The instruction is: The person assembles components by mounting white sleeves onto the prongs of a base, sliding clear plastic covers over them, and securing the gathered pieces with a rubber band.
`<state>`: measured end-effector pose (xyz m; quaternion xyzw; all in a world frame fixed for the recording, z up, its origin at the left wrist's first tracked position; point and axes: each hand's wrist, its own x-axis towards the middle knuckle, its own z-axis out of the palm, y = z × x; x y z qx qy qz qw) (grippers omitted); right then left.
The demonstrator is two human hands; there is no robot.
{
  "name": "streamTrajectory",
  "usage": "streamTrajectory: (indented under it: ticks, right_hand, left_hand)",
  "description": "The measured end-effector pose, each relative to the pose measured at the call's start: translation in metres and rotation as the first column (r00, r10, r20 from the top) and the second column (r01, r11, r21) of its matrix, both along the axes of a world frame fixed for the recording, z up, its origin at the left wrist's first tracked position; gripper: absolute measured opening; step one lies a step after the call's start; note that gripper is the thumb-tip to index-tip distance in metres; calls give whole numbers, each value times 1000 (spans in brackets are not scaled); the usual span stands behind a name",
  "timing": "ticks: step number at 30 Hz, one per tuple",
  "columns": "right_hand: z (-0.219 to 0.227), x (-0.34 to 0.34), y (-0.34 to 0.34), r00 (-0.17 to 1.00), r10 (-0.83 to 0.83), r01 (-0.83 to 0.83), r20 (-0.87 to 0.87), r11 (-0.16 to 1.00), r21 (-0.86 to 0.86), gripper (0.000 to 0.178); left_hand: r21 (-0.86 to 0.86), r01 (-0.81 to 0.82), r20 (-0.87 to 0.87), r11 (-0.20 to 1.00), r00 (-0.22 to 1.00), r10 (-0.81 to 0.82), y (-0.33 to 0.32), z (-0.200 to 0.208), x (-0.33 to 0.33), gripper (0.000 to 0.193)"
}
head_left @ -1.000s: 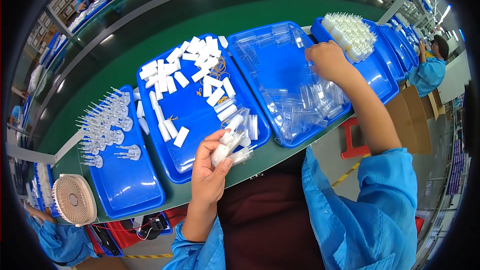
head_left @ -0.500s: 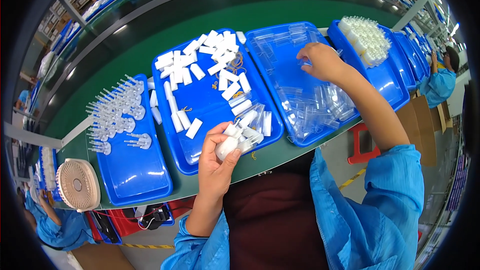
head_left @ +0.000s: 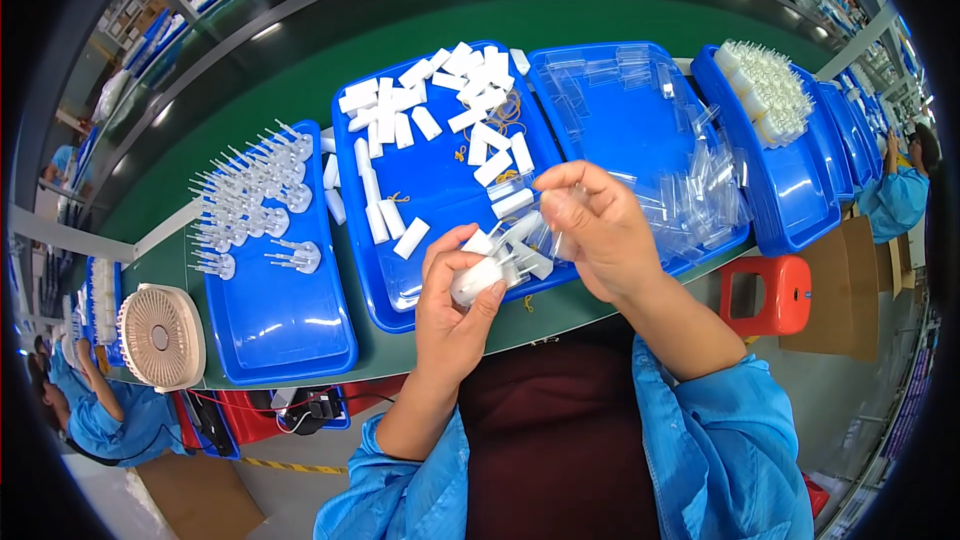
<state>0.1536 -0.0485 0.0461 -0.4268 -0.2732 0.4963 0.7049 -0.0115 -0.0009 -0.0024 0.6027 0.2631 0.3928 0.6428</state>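
Note:
My left hand is closed around a whitish round-based piece with thin prongs, and white and clear parts sit at its prong end. Close by on the right, my right hand pinches a clear plastic sleeve, partly hidden by the fingers. Both hands are above the near edge of a blue tray of white rectangular blocks. To its right, another blue tray holds loose clear plastic sleeves.
At the left, pronged round-based pieces fill the far part of a blue tray. A beige fan stands beside it. Clustered clear parts lie in stacked trays at the right. A red stool is below the bench; other people work nearby.
My right hand has come from the tray of clear sleeves back toward my left hand, bringing a clear sleeve. My left hand keeps hold of the pronged piece. The view has shifted slightly.

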Motion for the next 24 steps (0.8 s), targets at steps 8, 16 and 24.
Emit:
streamTrajectory:
  ticks: [8,16,24]
  right_hand:
    - [-3,-6,-2,1000,-27,27,5,999,24,20]
    - [-6,2,-3,997,57,-55,-46,998,41,16]
    - [-3,0,-7,1000,-19,19,8,1000,11,19]
  left_hand:
    - [179,-26,-134,984,990,51,0,6,2,19]
    - [202,-29,-168,979,984,63,0,6,3,18]
    - [204,-42,-180,978,980,80,1,6,2,18]
